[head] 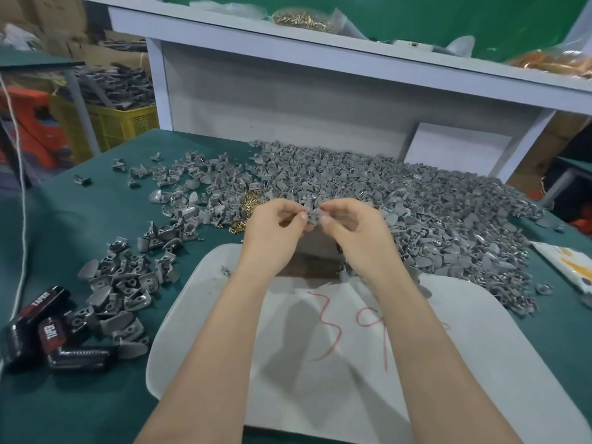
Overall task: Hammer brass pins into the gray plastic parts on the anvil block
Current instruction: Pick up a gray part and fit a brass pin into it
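Observation:
My left hand and my right hand meet above the table's middle, both pinching one small gray plastic part between fingertips. Directly beneath them sits the anvil block, pale on top with a dark lower side, mostly hidden by my hands. Loose brass pins lie in a small heap just left of my left hand. No hammer is in view. A big pile of gray parts spreads behind and to the right.
A white sheet with red writing lies under my forearms. A smaller heap of gray parts and black boxes sit at left. A white shelf holds a bag of brass pieces. A yellow crate stands far left.

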The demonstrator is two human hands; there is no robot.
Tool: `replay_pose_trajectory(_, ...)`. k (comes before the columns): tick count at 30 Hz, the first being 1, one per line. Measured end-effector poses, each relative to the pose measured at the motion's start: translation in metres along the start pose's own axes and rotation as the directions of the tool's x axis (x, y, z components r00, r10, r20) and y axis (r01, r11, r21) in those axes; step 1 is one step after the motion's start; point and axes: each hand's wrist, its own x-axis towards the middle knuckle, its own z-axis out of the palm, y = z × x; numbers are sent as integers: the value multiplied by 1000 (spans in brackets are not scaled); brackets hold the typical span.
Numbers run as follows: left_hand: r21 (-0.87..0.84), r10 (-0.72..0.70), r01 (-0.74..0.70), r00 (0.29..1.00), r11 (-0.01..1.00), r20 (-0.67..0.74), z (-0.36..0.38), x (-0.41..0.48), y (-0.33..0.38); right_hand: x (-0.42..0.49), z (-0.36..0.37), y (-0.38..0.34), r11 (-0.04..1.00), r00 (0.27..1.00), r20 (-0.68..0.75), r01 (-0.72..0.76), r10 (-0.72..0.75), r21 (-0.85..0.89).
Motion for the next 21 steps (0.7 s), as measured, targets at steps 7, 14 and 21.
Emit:
replay_pose_trajectory(7, 77, 56, -56, 998, 995, -4, 0, -1, 2, 9, 7, -3, 1000, 1000, -1, -8, 8, -17)
replay_pose_trajectory(14, -389, -52, -231, 802, 892, -595, -24, 5, 11, 47, 54, -13, 923, 996, 88, 26, 8, -385)
replay_pose_trajectory(21, -611, -289, -280, 689, 740, -665, -32, 7, 10, 69, 128, -18, 514, 885, 362, 173, 293, -840)
